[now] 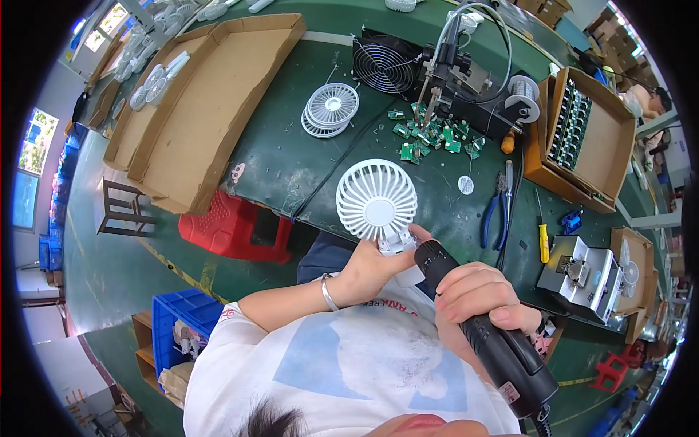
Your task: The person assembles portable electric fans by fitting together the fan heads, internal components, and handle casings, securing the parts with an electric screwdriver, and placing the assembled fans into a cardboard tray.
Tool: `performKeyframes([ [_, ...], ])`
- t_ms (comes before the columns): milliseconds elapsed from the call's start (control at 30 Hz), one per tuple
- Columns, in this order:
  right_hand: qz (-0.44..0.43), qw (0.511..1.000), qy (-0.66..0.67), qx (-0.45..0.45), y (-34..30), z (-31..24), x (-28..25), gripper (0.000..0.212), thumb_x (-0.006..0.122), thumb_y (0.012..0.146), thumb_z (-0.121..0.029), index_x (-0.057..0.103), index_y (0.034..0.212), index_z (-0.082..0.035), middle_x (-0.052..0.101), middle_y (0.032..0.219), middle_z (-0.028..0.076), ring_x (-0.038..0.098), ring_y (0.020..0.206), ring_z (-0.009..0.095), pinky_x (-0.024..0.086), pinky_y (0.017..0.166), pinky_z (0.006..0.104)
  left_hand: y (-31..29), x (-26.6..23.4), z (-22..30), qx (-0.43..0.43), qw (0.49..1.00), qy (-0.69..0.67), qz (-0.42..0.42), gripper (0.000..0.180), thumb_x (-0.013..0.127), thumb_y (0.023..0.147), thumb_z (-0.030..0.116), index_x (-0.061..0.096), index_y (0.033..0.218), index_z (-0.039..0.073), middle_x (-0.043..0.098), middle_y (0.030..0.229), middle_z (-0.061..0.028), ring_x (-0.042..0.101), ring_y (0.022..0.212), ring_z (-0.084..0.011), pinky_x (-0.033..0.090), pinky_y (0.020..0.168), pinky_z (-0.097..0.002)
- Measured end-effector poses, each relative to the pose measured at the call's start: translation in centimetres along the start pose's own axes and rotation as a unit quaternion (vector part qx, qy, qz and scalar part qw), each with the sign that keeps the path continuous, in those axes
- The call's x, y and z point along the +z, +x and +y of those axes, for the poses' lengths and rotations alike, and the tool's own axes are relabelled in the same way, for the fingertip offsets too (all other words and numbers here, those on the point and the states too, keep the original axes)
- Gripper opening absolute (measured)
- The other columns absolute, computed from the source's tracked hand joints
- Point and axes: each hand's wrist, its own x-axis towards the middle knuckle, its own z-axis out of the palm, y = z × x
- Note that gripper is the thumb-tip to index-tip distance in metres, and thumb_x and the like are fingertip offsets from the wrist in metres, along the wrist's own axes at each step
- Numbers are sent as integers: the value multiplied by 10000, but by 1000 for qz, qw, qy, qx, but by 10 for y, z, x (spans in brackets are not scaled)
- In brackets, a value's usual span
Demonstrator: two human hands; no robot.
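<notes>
Closed around the neck of a white handheld fan (377, 198) is my left hand (366, 274), with its thumb side near the fan's base. The round slatted cage points away from me, over the table's near edge. My right hand (477, 297) grips a black electric screwdriver (510, 358) whose front end meets the fan's neck. The exact contact of the bit is hidden by the fingers and the tool's nose. Beyond the fan lie two white fan grilles (333, 104), one partly on top of the other.
Small green circuit boards (437, 136) are heaped beneath a soldering stand (455, 73) with a wire spool (523, 98). Blue-handled pliers (495, 211) and a yellow screwdriver (543, 240) lie to the right. Cardboard trays (218, 95) stand left; a red stool (237, 229) is below the table edge.
</notes>
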Motion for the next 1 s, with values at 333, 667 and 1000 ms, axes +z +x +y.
performKeyframes([
  [333,24,1000,-5,11,0,-14,7,335,535,910,-327,434,1111,-79,592,685,119,584,533,238,508,514,366,-3,4,5,1,998,-56,4,194,624,874,99,593,1037,-1,670,1009,-95,628,954,-152,497,870,-301],
  [667,14,1000,-26,4,-1,-20,5,312,544,902,-321,430,1065,-81,597,699,124,599,568,241,518,555,376,-2,8,8,3,999,-43,-7,239,559,853,26,589,1087,-12,654,1058,-77,594,983,-133,468,904,-288],
  [1000,-1,1000,29,5,5,-10,-3,297,528,899,-324,431,1004,-64,602,709,142,599,551,251,510,537,383,1,11,6,40,999,-11,11,159,588,890,87,609,1020,-2,669,1015,-79,616,934,-133,487,877,-289],
])
